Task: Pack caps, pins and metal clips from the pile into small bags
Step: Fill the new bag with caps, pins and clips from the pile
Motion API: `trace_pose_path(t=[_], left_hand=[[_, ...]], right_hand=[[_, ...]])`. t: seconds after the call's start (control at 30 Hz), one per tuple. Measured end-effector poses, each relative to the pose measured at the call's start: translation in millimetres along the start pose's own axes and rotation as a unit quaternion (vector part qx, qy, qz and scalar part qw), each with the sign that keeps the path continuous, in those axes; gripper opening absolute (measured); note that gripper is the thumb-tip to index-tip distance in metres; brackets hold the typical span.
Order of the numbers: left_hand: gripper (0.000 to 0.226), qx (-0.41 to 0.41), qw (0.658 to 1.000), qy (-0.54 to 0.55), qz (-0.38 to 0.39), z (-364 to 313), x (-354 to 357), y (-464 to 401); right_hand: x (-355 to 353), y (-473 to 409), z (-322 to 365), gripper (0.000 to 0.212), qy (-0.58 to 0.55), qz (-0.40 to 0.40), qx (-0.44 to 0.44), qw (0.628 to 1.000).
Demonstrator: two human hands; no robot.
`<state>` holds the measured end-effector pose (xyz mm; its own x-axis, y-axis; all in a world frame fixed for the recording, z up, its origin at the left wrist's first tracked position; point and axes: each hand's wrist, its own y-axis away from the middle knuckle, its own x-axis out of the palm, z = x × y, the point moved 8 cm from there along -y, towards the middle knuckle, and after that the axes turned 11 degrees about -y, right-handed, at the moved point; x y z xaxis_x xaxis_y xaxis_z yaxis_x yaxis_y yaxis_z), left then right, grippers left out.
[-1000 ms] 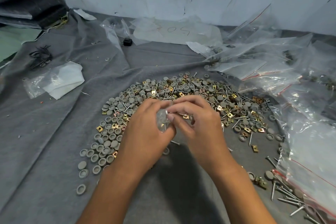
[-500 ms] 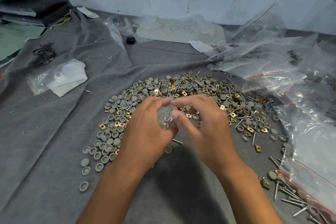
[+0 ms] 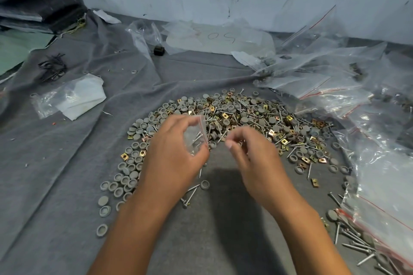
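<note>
Head view: a small bag point(image 3: 195, 138) holding pins is pinched by the left hand point(image 3: 176, 158); the right hand point(image 3: 250, 152), fingers curled, apparently empty, is poised over the pile point(image 3: 245, 116), likely for another piece.

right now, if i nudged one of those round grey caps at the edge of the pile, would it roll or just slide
Probably slide. The grey caps lie flat, as shallow cups or discs, so a nudge should push them along the grey cloth rather than roll them. The cloth looks felt-like and creased, so they would likely stop soon. They look small and light; one tipped on edge might roll.
</note>
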<state>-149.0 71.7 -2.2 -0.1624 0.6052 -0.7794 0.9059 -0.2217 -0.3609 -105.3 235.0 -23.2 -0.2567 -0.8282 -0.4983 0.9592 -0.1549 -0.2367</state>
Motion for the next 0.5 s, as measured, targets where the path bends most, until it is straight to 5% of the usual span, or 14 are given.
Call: trace_pose_path(t=[0.13, 0.33, 0.5], left_hand=[[0.044, 0.02, 1.0, -0.002, 0.016, -7, 8, 2], [0.03, 0.035, 0.999, 0.011, 0.015, -11, 9, 3], [0.049, 0.025, 0.999, 0.014, 0.022, -10, 8, 2]], right_hand=[[-5, 0, 35, 0.014, -0.214, -0.046, -0.063, 0.974], [8, -2, 34, 0.013, -0.209, -0.04, -0.057, 0.975], [11, 3, 38, 0.009, 0.009, -0.067, -0.118, 0.991]])
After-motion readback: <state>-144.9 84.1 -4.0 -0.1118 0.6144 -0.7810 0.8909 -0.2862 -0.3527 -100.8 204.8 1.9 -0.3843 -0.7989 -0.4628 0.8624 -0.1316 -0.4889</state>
